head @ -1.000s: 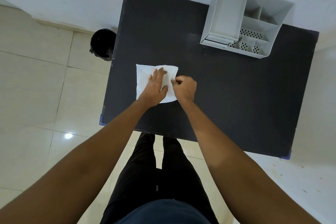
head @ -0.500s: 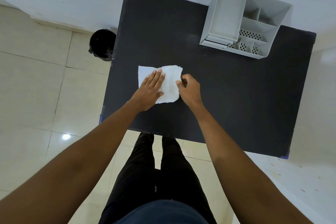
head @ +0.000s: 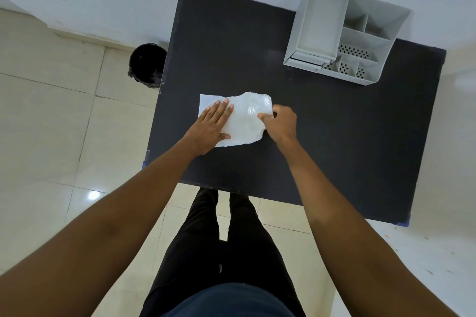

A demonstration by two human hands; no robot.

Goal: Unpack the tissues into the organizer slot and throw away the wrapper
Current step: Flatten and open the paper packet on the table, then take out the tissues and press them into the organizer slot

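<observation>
A white stack of tissues lies on the black table, near its left edge. My left hand presses flat on it, fingers together. A clear, shiny plastic wrapper stretches off the stack to the right. My right hand pinches the wrapper's right edge between thumb and fingers. The grey plastic organizer stands at the table's far right, with one long slot on its left side and smaller compartments on the right.
A black waste bin stands on the tiled floor just left of the table's far corner. A white wall runs behind the table. My legs are at the table's near edge.
My right hand has pulled the wrapper to the right, off the tissues, which now show at the left. My left hand has stayed pressed on the stack.
</observation>
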